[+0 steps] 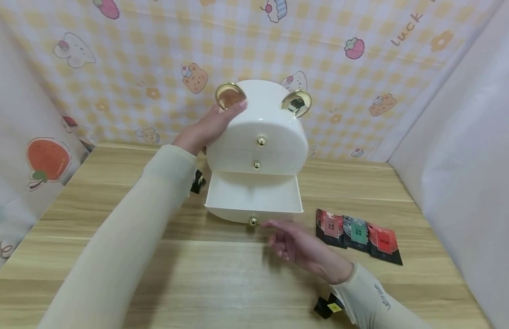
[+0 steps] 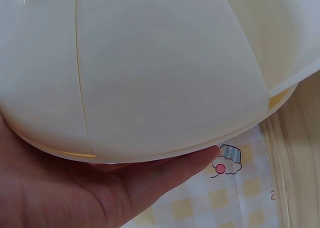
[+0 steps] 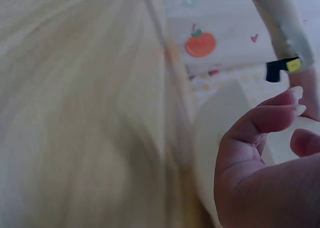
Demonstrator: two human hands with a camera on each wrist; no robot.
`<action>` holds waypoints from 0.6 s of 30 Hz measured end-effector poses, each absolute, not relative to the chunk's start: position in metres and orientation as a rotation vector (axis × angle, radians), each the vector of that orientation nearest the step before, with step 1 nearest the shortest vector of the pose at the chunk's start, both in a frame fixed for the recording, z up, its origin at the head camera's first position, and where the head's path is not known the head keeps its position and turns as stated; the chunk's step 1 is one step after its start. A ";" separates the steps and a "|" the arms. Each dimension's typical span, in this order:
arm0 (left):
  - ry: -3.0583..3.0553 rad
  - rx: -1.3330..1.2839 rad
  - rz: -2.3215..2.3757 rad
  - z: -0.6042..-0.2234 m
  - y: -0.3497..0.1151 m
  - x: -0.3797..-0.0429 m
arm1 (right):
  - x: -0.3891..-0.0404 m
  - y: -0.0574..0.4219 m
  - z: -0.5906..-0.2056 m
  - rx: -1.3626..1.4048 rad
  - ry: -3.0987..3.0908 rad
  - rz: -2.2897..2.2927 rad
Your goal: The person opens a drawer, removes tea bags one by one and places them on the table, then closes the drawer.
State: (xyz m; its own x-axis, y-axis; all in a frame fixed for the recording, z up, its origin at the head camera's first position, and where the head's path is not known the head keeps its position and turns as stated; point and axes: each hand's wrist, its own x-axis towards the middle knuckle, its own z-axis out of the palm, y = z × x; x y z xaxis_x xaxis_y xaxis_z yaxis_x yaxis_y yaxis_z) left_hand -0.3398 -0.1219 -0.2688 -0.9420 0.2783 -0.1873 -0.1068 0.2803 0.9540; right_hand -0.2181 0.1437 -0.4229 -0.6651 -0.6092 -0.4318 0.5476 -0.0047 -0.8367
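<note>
A white rounded drawer box (image 1: 254,157) with gold-rimmed round ears stands at the back of the table. Its bottom drawer (image 1: 253,194) is pulled out, showing the white inside; the two drawers above are closed. My left hand (image 1: 215,125) rests on the box's upper left side, fingers reaching over the top beside the left ear. In the left wrist view a straight digit lies along the box's side. My right hand (image 1: 297,249) is at the bottom drawer's gold knob (image 1: 253,221), index finger stretched toward it, other fingers loosely curled, holding nothing.
Three overlapping packets, one red-pink (image 1: 330,227), one green (image 1: 356,232) and one red (image 1: 384,243), lie right of the drawer. A patterned cloth (image 1: 155,59) hangs behind, with white cloth (image 1: 464,137) at the right side.
</note>
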 end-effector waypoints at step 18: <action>2.255 0.173 1.688 -0.264 -0.120 -0.335 | -0.220 0.106 -0.451 -0.005 1.191 -1.868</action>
State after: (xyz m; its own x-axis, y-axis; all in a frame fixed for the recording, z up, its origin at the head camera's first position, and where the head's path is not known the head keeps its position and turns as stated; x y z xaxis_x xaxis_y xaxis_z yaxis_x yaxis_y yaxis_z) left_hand -0.3354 -0.1202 -0.2643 -0.9421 0.2834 -0.1793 -0.0922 0.2951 0.9510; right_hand -0.2203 0.1056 -0.4505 -0.6008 -0.6761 -0.4265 0.6721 -0.1385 -0.7274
